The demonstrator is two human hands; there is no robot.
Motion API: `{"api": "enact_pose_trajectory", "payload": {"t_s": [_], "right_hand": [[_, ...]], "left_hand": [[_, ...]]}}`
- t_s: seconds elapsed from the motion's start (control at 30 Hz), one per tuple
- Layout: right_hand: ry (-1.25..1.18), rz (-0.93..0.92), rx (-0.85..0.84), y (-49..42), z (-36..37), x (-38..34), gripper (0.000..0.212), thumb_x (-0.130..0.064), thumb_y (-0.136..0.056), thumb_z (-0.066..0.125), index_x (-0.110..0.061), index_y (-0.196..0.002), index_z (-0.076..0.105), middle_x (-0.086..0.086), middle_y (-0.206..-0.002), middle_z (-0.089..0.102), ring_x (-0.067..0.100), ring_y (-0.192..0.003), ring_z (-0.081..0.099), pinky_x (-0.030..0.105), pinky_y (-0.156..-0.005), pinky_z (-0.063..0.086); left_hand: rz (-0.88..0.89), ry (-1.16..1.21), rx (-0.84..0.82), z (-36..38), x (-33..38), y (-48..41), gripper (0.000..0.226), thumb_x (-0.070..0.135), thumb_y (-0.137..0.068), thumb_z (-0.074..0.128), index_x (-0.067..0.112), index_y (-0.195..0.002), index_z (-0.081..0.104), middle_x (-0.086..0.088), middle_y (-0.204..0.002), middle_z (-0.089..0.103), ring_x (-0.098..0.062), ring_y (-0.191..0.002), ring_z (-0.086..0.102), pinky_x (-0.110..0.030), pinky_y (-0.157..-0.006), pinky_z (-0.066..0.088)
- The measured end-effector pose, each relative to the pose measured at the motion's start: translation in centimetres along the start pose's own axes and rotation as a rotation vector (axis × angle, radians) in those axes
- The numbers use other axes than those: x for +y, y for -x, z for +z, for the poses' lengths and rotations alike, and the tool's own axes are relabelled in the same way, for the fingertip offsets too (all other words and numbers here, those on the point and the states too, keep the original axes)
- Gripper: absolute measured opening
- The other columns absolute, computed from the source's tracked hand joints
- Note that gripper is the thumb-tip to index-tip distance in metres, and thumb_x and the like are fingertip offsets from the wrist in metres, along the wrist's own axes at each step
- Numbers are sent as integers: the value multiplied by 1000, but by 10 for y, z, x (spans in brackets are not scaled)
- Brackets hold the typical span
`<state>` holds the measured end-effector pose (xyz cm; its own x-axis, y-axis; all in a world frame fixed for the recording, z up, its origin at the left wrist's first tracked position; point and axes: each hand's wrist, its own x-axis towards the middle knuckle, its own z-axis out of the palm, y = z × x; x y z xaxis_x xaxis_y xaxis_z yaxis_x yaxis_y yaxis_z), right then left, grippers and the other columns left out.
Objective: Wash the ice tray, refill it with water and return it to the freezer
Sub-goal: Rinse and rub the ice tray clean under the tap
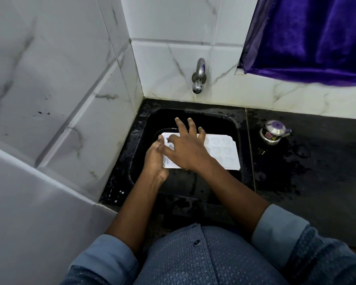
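Inside the black stone sink (141, 128): we find the white rectangular plastic ice tray (220, 150), cavities up and roughly level, low in the basin. We judge it is kept there so that rinse water and loosened residue fall into the sink. We cannot tell whether it rests on the sink floor.
Left hand (155, 159): at the tray end nearest the sink's left wall. The thumb lies over the rim and the fingers curl about the end, gripping it. We judge that this hold anchors the tray against sliding.
Right hand (185, 150): laid across the tray's top, over the middle of the sink. The fingers are straight and spread, holding nothing, with the tips past the tray's far edge. We read this flat contact as rubbing the cavities clean.
Chrome wall tap (198, 77): on the tiled wall above the sink's far rim. We see no stream from it.
Step in hand: washing, by our judgement. Refilling and the return to the freezer are not yet done.
Small steel pot with a purple lid (274, 131): on the wet black counter (321, 161) to the right of the sink, well apart from the tray.
Risk: wet plastic may slip, so we advise a firm end grip when lifting.
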<state>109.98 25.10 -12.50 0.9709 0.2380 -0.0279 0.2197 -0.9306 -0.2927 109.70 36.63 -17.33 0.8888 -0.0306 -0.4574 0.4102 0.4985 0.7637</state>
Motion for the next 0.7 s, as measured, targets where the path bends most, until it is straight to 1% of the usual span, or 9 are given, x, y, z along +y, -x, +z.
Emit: {"api": "enact_pose_trajectory", "payload": {"t_s": [0.07,0.17,0.2,0.27,0.37,0.47,0.53,0.63,0.7], "right_hand": [[9,1,-19,1,-1,-1,98,-87,-82,6,-31,-136,66,3,-175,6,35,-160,-8,64,-122,-1],[-8,4,-25,0,-2,-2,84,-84,-92,18,-30,-133,68,2,-176,4,34,-160,-10,63,-122,-3],[-15,4,-22,0,-2,-1,87,-85,-90,16,-30,-133,67,3,-176,4,34,-160,-10,63,-122,-3],[-14,5,-16,1,-1,0,93,-87,-85,10,-31,-136,65,3,-176,4,34,-160,-9,64,-122,-2],[-4,-6,-37,1,2,1,86,-85,-90,16,-34,-140,62,3,-176,4,34,-160,-9,64,-121,-2],[-17,-24,-14,1,0,0,96,-88,-83,7,-33,-134,67,3,-176,5,34,-160,-9,64,-122,-2],[-28,-20,1,1,-1,-1,101,-89,-80,4,-31,-132,68,3,-176,4,34,-160,-10,64,-122,-2],[-5,-12,-31,2,2,-1,87,-86,-91,15,-32,-140,61,3,-176,3,34,-160,-10,64,-122,-2],[-8,-30,-48,2,3,1,76,-82,-96,25,-32,-142,59,2,-176,3,34,-160,-11,64,-122,-3]], "left_hand": [[-4,10,-8,1,0,1,43,41,-113,44,8,-117,71,-17,-102,80,-29,-85,79,-44,-74,64],[-2,41,4,0,-2,0,48,44,-112,47,4,-130,67,-24,-121,75,-35,-100,77,-52,-91,59],[0,39,0,0,-2,0,49,44,-112,47,4,-132,67,-24,-122,75,-35,-101,77,-52,-90,60],[7,29,-10,0,-1,1,47,43,-113,44,6,-125,70,-21,-112,78,-32,-92,79,-46,-77,64],[12,14,-27,-3,-1,0,47,43,-113,42,6,-121,70,-19,-104,80,-29,-84,80,-41,-66,66],[2,16,-22,-3,-2,1,50,45,-113,42,5,-127,69,-21,-114,77,-32,-94,78,-48,-84,62],[0,11,-19,-3,-2,1,49,44,-113,43,6,-127,70,-22,-118,76,-33,-97,77,-48,-88,60],[12,-2,1,-5,0,0,54,46,-112,45,3,-135,67,-25,-124,74,-37,-103,75,-46,-81,62],[13,13,15,-6,0,-1,58,47,-110,49,1,-142,62,-30,-134,68,-43,-116,69,-50,-89,60]]}}
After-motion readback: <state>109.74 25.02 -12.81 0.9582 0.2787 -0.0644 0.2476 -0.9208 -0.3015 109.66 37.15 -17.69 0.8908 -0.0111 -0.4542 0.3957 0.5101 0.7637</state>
